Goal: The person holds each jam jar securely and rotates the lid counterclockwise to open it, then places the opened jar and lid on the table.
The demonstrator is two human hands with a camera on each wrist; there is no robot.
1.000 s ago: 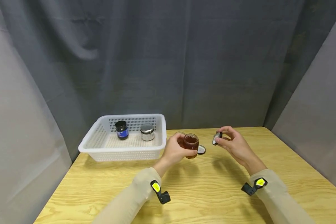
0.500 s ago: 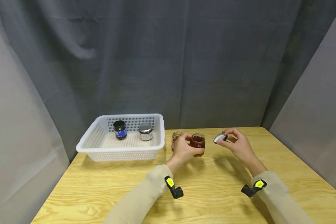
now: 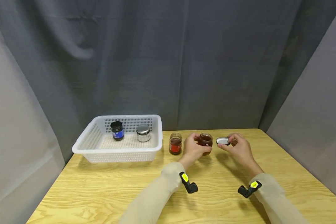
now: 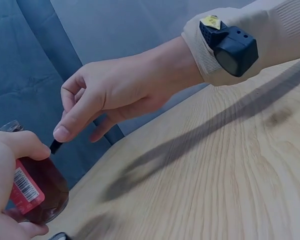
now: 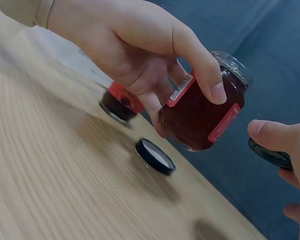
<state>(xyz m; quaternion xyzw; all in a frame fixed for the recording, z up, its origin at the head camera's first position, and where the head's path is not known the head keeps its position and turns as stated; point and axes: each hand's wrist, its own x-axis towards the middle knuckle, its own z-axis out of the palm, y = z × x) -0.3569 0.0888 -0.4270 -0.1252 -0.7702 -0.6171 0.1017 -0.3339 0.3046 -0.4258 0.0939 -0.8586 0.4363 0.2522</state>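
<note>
My left hand (image 3: 191, 150) grips an uncapped glass jar (image 3: 206, 139) of dark red contents, fingers and thumb around its side. In the right wrist view this jar is tilted in the picture and held above the table, its red label showing. Just to its right, my right hand (image 3: 241, 151) pinches a dark-rimmed lid (image 3: 222, 141) with a white inside, apart from the jar. A second uncapped jar (image 3: 175, 144) with a red label stands on the table left of my left hand. Another lid (image 5: 156, 156) lies on the table, white inside up, in the right wrist view.
A white plastic basket (image 3: 117, 156) sits at the back left of the wooden table (image 3: 106, 186). Inside stand a black-lidded jar with a blue label (image 3: 117, 131) and a silver-lidded jar (image 3: 143, 133). Grey curtains (image 3: 134, 62) hang behind.
My left hand has carried its jar to the right, towards the lid, uncovering the second jar. The right hand has turned its lid flatter, and the lid on the table has become hidden.
</note>
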